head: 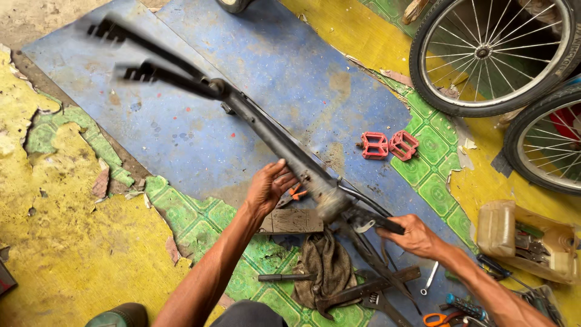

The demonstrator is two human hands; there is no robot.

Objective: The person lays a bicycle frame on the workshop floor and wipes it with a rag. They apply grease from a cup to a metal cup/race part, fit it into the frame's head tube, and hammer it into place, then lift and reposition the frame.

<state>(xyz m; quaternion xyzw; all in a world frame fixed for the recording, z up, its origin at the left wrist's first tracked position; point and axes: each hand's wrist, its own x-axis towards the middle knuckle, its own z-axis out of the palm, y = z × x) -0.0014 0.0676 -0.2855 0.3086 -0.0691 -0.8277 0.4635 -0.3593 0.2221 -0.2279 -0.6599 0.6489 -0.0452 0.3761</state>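
2 hands [269,188] [414,236], 1 frame [272,136], 2 pedals [388,145]

Bare forearms, no sleeves, rings or gloves.

You're over a black bicycle frame [266,130], dull and scuffed along its tubes. Under it lies a blue mat [200,121], mottled with brown dirt and flecked red. The floor covering [78,254] shows worn yellow, with green patterned squares breaking through. Two red pedals [389,145] sit bright against that green. The wheels [490,54] show black tyres with silver spokes. There's an olive-brown rag [327,266] and orange-handled scissors [442,319].
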